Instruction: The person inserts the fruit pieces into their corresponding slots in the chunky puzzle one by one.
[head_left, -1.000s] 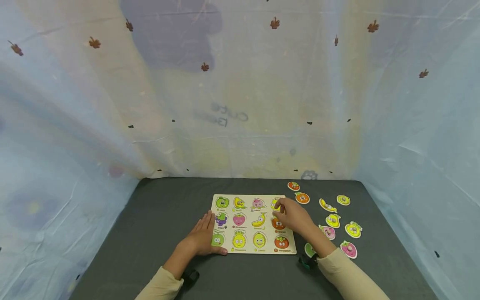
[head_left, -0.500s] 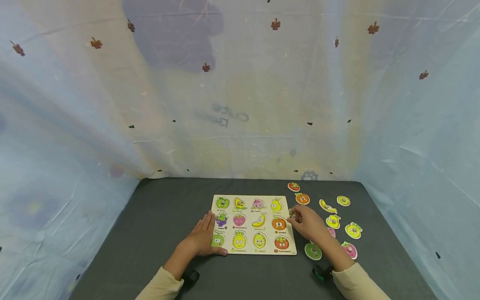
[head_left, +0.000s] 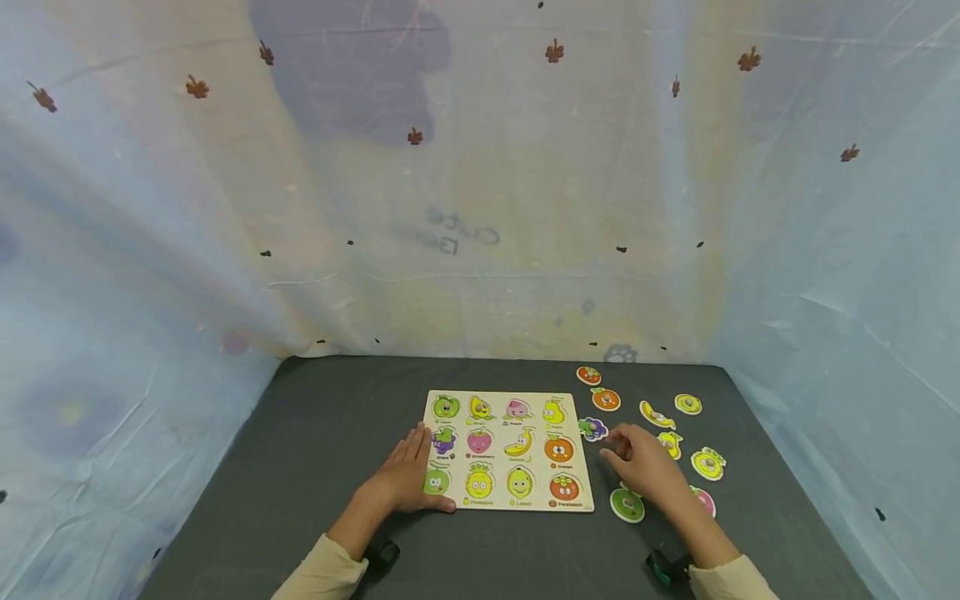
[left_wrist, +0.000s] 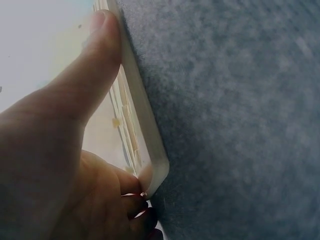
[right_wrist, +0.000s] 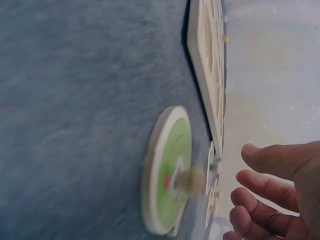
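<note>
A fruit puzzle board (head_left: 498, 462) with printed fruit pictures lies flat on the dark table. My left hand (head_left: 405, 475) rests at its near left corner, fingers straight along the left side and thumb on the near edge. In the left wrist view, that thumb (left_wrist: 92, 65) lies along the board's rim. To the right of the board, my right hand (head_left: 637, 458) hovers with relaxed, parted fingers and nothing between them. Just left of its fingertips is a grape piece (head_left: 593, 429). A round green knobbed piece (right_wrist: 175, 175) lies nearer me, below this hand.
More knobbed fruit pieces lie to the right: an orange (head_left: 606, 399), a red-orange one (head_left: 588, 376), a banana (head_left: 657, 414), a pear (head_left: 670, 444), two yellow ones and a partly covered pink piece (head_left: 703, 500). A pale printed curtain (head_left: 480, 317) hangs around the table's back and sides.
My right hand has moved from over the board's right side to the loose pieces, leaving the grape piece in view beside the board. My left hand has stayed in place.
</note>
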